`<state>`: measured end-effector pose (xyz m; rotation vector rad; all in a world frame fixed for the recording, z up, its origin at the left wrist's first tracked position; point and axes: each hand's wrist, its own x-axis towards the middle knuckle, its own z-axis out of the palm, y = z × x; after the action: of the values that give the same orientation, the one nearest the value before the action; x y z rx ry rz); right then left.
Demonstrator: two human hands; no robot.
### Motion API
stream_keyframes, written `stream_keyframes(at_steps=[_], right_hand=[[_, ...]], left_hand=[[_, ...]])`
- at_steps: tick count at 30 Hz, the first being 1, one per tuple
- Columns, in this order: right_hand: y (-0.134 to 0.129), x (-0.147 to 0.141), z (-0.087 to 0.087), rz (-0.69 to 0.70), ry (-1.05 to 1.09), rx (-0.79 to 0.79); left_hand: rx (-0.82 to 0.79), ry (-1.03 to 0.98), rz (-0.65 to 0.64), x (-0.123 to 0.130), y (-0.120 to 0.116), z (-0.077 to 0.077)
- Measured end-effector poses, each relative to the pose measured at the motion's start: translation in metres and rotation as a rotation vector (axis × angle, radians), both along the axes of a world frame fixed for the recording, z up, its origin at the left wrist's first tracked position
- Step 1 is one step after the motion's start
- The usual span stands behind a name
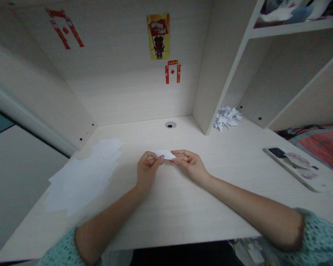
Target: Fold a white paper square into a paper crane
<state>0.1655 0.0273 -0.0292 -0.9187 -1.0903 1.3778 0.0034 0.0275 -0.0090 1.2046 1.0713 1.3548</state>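
Observation:
A small folded piece of white paper (164, 153) is held between my two hands, over the middle of the desk. My left hand (149, 168) pinches its left part with thumb and fingers. On its right end, the thumb and fingers of my right hand (192, 166) close around the corner. The paper looks flat, with slanted ends; its finer folds are too small to make out. To the left of my hands lies a spread stack of white paper sheets (81, 177).
A heap of small folded white paper pieces (227, 117) sits behind the upright divider (220, 62). A phone (294, 168) lies at the right, near a red cloth (324, 144). A round cable hole (170, 125) is set in the desk (166, 214) near the back panel.

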Motion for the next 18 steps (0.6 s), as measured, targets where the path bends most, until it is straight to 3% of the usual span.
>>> stream_keyframes(at_steps=[7, 14, 18], right_hand=[[-0.003, 0.002, 0.004, 0.068, -0.068, 0.152], [-0.006, -0.003, 0.002, 0.048, -0.125, 0.145], [-0.007, -0.003, 0.001, 0.009, -0.146, 0.117]], left_hand=[[0.096, 0.132, 0.018, -0.002, -0.004, 0.004], [0.172, 0.387, -0.004, -0.004, -0.009, 0.001], [0.149, 0.396, -0.041, -0.002, -0.012, 0.002]])
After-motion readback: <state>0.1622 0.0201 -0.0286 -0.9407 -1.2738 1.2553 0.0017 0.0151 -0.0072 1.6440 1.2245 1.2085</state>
